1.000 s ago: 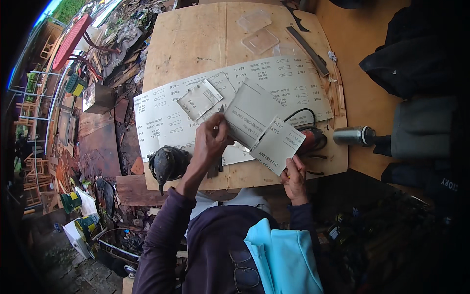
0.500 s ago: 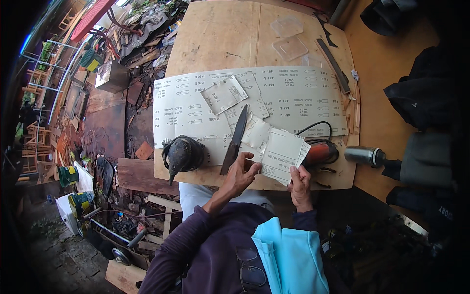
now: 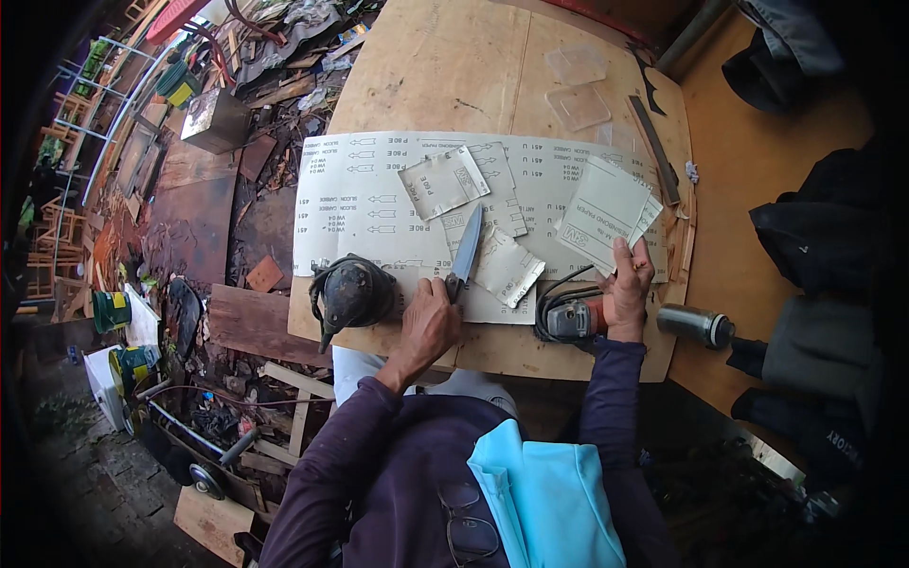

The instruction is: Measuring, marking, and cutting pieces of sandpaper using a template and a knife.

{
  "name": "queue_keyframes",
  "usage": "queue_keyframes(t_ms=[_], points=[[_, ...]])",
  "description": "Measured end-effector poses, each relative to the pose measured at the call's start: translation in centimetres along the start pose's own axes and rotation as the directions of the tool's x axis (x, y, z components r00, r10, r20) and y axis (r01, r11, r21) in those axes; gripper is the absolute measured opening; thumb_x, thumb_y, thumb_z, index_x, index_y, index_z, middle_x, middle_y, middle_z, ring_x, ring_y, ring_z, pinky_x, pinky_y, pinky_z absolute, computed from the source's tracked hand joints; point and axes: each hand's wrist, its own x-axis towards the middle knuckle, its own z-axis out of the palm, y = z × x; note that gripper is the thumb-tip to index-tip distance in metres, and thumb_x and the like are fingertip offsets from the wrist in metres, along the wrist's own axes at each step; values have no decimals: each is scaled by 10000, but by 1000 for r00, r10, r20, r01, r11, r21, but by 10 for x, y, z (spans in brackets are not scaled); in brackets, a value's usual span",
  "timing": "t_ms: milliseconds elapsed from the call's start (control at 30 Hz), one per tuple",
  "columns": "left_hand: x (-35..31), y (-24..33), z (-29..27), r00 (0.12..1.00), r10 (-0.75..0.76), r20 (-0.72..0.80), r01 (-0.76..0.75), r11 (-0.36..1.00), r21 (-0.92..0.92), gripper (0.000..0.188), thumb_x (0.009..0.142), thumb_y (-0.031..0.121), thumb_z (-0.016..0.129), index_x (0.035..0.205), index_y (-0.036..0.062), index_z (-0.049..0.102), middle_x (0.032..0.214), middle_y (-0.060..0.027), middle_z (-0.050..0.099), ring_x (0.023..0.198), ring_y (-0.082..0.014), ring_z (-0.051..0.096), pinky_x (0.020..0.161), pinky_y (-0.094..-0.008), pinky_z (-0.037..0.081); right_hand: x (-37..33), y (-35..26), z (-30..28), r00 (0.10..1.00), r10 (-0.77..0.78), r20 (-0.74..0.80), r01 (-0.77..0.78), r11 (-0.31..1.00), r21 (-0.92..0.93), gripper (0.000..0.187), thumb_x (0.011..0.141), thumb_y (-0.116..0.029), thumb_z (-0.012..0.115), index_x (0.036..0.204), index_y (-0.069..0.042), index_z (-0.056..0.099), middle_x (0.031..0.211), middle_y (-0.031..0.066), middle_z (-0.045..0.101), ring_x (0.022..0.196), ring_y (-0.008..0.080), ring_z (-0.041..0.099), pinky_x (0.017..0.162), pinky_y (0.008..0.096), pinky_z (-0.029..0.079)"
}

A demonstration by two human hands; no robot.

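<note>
Left hand (image 3: 428, 322): closed around the handle of a knife (image 3: 466, 251), blade flat on the sandpaper sheet (image 3: 369, 204), seemingly for cutting.
Right hand (image 3: 630, 284): pinched a cut sandpaper piece (image 3: 604, 210), lifted aside.
Nearby: angle grinder (image 3: 571, 318), black sander (image 3: 352, 292).

Dark purple long sleeves, light blue cloth at chest (glasses hanging below), bare hands.

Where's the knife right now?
Head view, centre: the knife is in the left hand, blade lying on the big sandpaper sheet, between the black sander and the angle grinder.
</note>
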Motion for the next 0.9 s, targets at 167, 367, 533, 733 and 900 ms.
queue_keyframes(t_ms=[167,367,533,733,900], points=[[2,29,-38,978,73,-195,-104,982,-157,382,883,46,621,1210,-63,457,1072,-283,520,963,-484,571,838,-546,484,27,30,-22,997,-37,72,41,997,-61,235,1005,-167,695,1199,-36,681,941,-19,708,615,1,535,451,180,339],[115,-13,-92,961,82,-264,-47,990,137,301,799,-75,590,1063,-119,451,1003,-351,512,821,-508,602,743,-558,552,50,40,-7,974,96,204,-65,986,-152,295,966,-130,745,1238,-27,698,1012,-10,730,680,-11,594,433,165,305],[160,-57,-120,953,62,-296,62,918,392,278,851,-20,576,1119,-83,537,1084,-302,566,964,-451,604,815,-529,515,50,54,4,986,75,150,-71,997,-31,317,979,-153,744,1226,40,695,1104,46,733,930,93,673,784,241,533],[97,27,-55,974,219,-60,-204,960,193,483,862,192,781,1227,0,530,1093,-216,587,1065,-387,610,855,-504,541,73,50,14,991,89,99,-87,996,-24,291,979,-163,745,1209,10,703,1060,31,728,848,72,652,689,240,515],[92,20,16,992,88,-95,-69,981,184,550,759,143,808,1214,22,524,1053,-201,611,1005,-391,637,793,-500,534,50,38,12,995,36,97,-39,999,26,285,952,-160,777,1199,-30,719,938,-37,695,634,7,547,483,189,377]])
